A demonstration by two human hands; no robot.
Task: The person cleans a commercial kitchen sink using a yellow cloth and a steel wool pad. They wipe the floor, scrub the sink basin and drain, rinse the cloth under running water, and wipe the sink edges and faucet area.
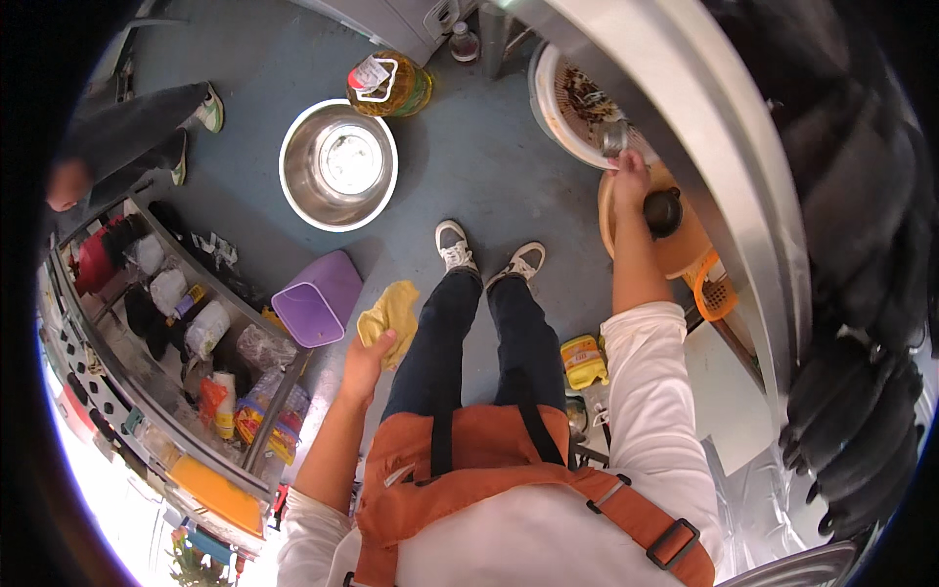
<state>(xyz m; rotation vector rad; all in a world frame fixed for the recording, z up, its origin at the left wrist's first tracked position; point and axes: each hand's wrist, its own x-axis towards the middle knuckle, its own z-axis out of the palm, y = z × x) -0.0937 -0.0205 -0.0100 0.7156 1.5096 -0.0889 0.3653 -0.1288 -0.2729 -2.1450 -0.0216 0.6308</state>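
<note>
My left hand (368, 365) grips a crumpled yellow cloth (396, 312) beside my left leg, above the floor. On the other side, my right hand (631, 177) reaches out and holds a small cup-like object (615, 139), metal or clear; blur hides its exact kind. It is at the near rim of a white basin (565, 139). Within the basin, a slotted strainer holds dark and pale scraps (587, 95). Just under my right forearm, a dark round bowl or pot (662, 213) rests on a tan round board or lid (660, 253).
A steel pot (290, 172) stands on the floor by a cooking oil jug (403, 84). Left are a purple bin (308, 293) and a metal shelf (183, 411) with bagged goods. Another person's legs (139, 125) are upper left. A curved steel counter edge (763, 183) and orange basket (713, 290) are right.
</note>
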